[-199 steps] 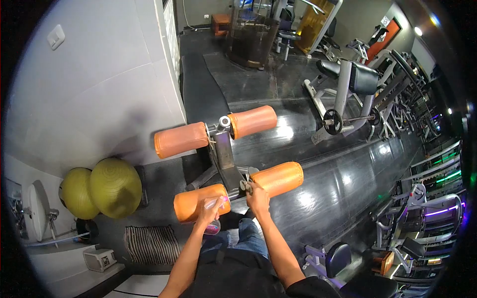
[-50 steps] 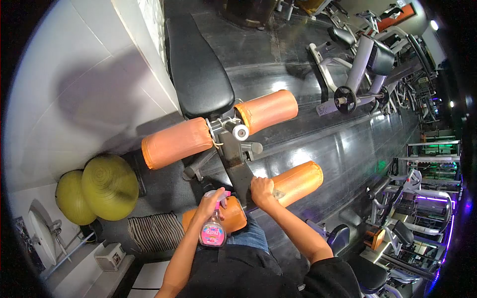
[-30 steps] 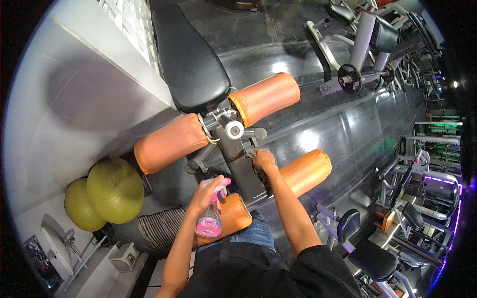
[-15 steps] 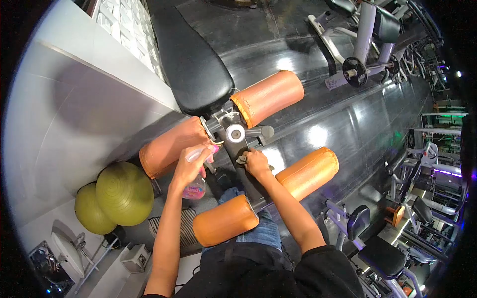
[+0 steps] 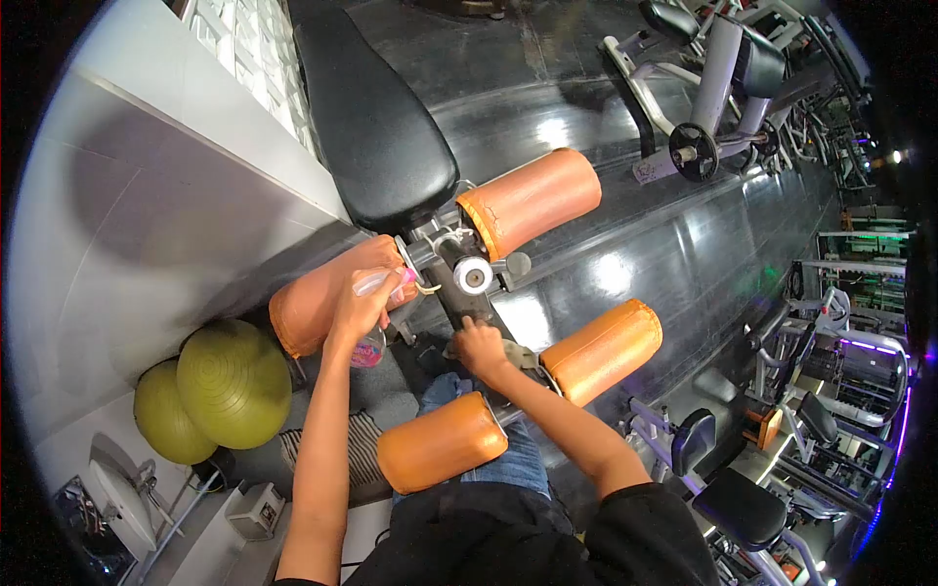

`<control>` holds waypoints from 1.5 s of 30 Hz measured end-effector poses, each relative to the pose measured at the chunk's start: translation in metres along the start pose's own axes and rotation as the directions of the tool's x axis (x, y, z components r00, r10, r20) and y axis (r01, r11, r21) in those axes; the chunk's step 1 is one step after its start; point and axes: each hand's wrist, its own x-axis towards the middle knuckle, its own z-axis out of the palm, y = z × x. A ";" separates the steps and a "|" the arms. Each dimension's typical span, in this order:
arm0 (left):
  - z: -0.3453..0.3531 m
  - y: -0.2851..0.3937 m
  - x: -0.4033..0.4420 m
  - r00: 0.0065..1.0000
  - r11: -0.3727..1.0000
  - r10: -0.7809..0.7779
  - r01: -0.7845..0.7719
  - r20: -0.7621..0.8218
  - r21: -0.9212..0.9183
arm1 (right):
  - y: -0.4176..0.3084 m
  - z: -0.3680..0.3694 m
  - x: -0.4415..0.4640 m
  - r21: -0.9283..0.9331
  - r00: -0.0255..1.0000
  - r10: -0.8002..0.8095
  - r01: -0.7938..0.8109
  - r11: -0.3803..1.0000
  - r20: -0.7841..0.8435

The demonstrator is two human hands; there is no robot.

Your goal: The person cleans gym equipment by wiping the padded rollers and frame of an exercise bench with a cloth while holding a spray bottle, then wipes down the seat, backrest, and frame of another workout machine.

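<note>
My left hand [image 5: 360,305] is wrapped round a clear spray bottle [image 5: 368,350] with a pink nozzle, held over the left far roller pad [image 5: 327,293]. My right hand [image 5: 481,347] is closed on a greyish cloth [image 5: 518,357], pressed against the dark metal bar [image 5: 464,305] of the bench. The cloth sticks out on both sides of the hand. Ahead of it a round silver cap [image 5: 473,276] sits on the bar. Orange roller pads flank the bar: a far right one [image 5: 532,200], a near right one [image 5: 603,352] and a near left one [image 5: 442,442].
A black padded bench seat [image 5: 376,117] extends away at the top. Two green exercise balls [image 5: 234,381] rest by the wall on the left. A plate-loaded machine [image 5: 718,88] stands at upper right, and more machines with black seats [image 5: 740,508] at lower right.
My right hand has moved down the bar toward me and slightly left with the cloth. My left hand, with the spray bottle, has shifted slightly left.
</note>
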 end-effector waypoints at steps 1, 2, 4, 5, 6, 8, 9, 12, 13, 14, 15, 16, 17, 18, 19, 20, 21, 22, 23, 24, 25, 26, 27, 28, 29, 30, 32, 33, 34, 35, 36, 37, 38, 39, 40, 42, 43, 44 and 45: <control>0.000 0.001 0.001 1.000 1.000 0.000 0.000 0.000 -0.005 | -0.011 0.024 0.014 0.135 0.981 0.186 -0.177 0.975 -0.059; 0.000 0.003 0.001 1.000 0.999 -0.004 0.005 -0.027 0.036 | -0.018 0.043 0.023 0.274 0.924 0.371 -0.335 0.902 -0.091; 0.003 0.001 0.000 0.999 0.997 -0.012 0.015 -0.048 0.074 | -0.025 0.065 0.020 -0.071 0.965 0.157 -0.175 0.982 -0.209; 0.005 0.000 -0.001 0.998 0.997 0.028 -0.024 -0.054 0.075 | -0.029 0.074 0.021 -0.417 0.964 -0.093 -0.019 0.909 -0.247; 0.006 -0.001 -0.001 0.996 0.995 0.070 -0.065 -0.061 0.077 | -0.039 0.059 0.023 -0.509 0.996 -0.016 -0.034 0.860 -0.093; 0.007 -0.005 -0.003 0.992 0.991 0.101 -0.094 -0.073 0.097 | -0.036 0.043 0.019 -0.399 1.000 0.020 -0.022 0.917 -0.010; 0.008 -0.006 -0.003 0.987 0.985 0.134 -0.124 -0.084 0.118 | -0.032 0.034 0.014 -0.280 0.996 0.046 -0.023 0.960 0.076; 0.007 -0.010 -0.002 0.987 0.984 0.141 -0.131 -0.078 0.119 | -0.006 -0.003 -0.017 -0.038 0.999 -0.007 0.008 0.999 0.040; 0.007 -0.009 -0.001 0.986 0.984 0.143 -0.133 -0.081 0.115 | 0.000 -0.024 -0.024 -0.043 0.999 -0.009 0.011 0.999 0.040; 0.008 -0.007 -0.001 0.985 0.982 0.155 -0.144 -0.082 0.125 | 0.005 -0.047 -0.029 0.025 0.991 0.068 -0.072 0.997 0.113; 0.008 -0.007 -0.001 0.983 0.979 0.166 -0.154 -0.081 0.136 | 0.013 -0.060 -0.031 0.089 0.972 0.140 -0.159 0.983 0.191; 0.007 -0.009 -0.001 0.983 0.979 0.166 -0.154 -0.083 0.137 | 0.023 -0.059 -0.030 0.089 0.972 0.138 -0.157 0.984 0.190; 0.007 -0.011 0.000 0.986 0.982 0.142 -0.129 -0.084 0.141 | 0.033 -0.055 -0.028 0.110 0.959 0.240 -0.257 0.960 0.149; 0.007 -0.012 0.000 0.990 0.984 0.117 -0.103 -0.085 0.145 | 0.041 -0.048 -0.023 0.135 0.933 0.341 -0.354 0.925 0.111; 0.008 -0.011 -0.001 0.989 0.983 0.118 -0.104 -0.084 0.149 | 0.047 -0.041 -0.017 0.139 0.933 0.342 -0.355 0.925 0.109; 0.009 -0.009 -0.001 0.990 0.987 0.107 -0.095 -0.089 0.128 | 0.052 -0.034 -0.010 0.128 0.907 0.414 -0.421 0.898 0.079; 0.009 -0.007 -0.002 0.991 0.990 0.096 -0.086 -0.094 0.108 | 0.057 -0.028 -0.004 0.121 0.873 0.485 -0.487 0.865 0.050; 0.009 -0.007 -0.001 0.991 0.990 0.096 -0.086 -0.091 0.115 | 0.061 -0.025 0.003 0.160 0.840 0.534 -0.543 0.824 0.096; 0.008 -0.008 0.000 0.990 0.990 0.109 -0.100 -0.090 0.095 | 0.066 -0.023 0.009 0.167 0.838 0.536 -0.545 0.821 0.099; 0.008 -0.009 0.001 0.989 0.991 0.120 -0.113 -0.087 0.074 | 0.071 -0.023 0.013 0.208 0.802 0.580 -0.598 0.774 0.142; 0.009 -0.010 0.000 0.990 0.991 0.117 -0.111 -0.080 0.078 | 0.075 -0.022 0.012 0.243 0.762 0.620 -0.648 0.722 0.188; 0.010 -0.011 0.000 0.989 0.991 0.114 -0.107 -0.090 0.076 | 0.079 -0.022 0.008 0.301 0.748 0.632 -0.661 0.687 0.201; 0.010 -0.011 0.001 0.988 0.992 0.113 -0.106 -0.102 0.074 | 0.082 -0.020 0.007 0.305 0.746 0.635 -0.663 0.683 0.200; 0.009 -0.013 0.002 0.988 0.991 0.115 -0.108 -0.098 0.078 | 0.085 -0.016 0.008 0.341 0.724 0.655 -0.684 0.645 0.216; 0.008 -0.016 0.003 0.989 0.990 0.115 -0.107 -0.090 0.088 | 0.087 -0.013 0.009 0.374 0.702 0.673 -0.703 0.604 0.233; 0.008 -0.017 0.003 0.990 0.990 0.113 -0.105 -0.082 0.096 | 0.085 -0.014 0.011 0.377 0.700 0.674 -0.705 0.600 0.235; 0.007 -0.019 0.005 0.992 0.989 0.108 -0.101 -0.068 0.106 | 0.078 -0.015 0.021 0.567 0.734 0.669 -0.601 0.563 0.114; 0.006 -0.019 0.006 0.993 0.989 0.105 -0.097 -0.062 0.112 | 0.072 -0.018 0.026 0.570 0.735 0.668 -0.600 0.561 0.116; 0.005 -0.020 0.006 0.993 0.989 0.104 -0.096 -0.062 0.117 | 0.066 -0.021 0.030 0.615 0.711 0.701 -0.580 0.535 0.061; 0.004 -0.021 0.007 0.993 0.989 0.097 -0.089 -0.061 0.118 | 0.061 -0.024 0.033 0.658 0.680 0.733 -0.556 0.508 0.009; 0.004 -0.022 0.007 0.994 0.989 0.090 -0.083 -0.059 0.119 | 0.058 -0.028 0.036 0.728 0.677 0.735 -0.486 0.484 -0.036; 0.005 -0.020 0.007 0.994 0.989 0.089 -0.082 -0.058 0.122 | 0.055 -0.037 0.039 0.730 0.676 0.736 -0.486 0.481 -0.034; 0.006 -0.018 0.006 0.993 0.991 0.091 -0.082 -0.081 0.105 | 0.054 -0.046 0.041 0.774 0.686 0.724 -0.415 0.478 -0.080; 0.008 -0.016 0.004 0.990 0.993 0.090 -0.082 -0.105 0.087 | 0.051 -0.053 0.040 0.811 0.691 0.712 -0.342 0.474 -0.125; 0.009 -0.014 0.003 0.991 0.993 0.088 -0.079 -0.103 0.088 | 0.044 -0.060 0.037 0.796 0.672 0.719 -0.332 0.506 -0.176; 0.009 -0.010 0.002 0.993 0.997 0.070 -0.065 -0.095 0.050 | 0.041 -0.057 0.028 0.743 0.673 0.721 -0.396 0.539 -0.164; 0.008 -0.011 0.003 0.993 0.997 0.071 -0.066 -0.094 0.050 | 0.041 -0.055 0.022 0.682 0.674 0.722 -0.455 0.573 -0.156; 0.006 -0.015 0.005 0.995 0.997 0.063 -0.060 -0.082 0.039 | 0.042 -0.054 0.015 0.681 0.674 0.721 -0.455 0.574 -0.158; 0.006 -0.015 0.005 0.996 0.998 0.055 -0.053 -0.069 0.027 | 0.044 -0.052 0.006 0.613 0.708 0.704 -0.532 0.584 -0.055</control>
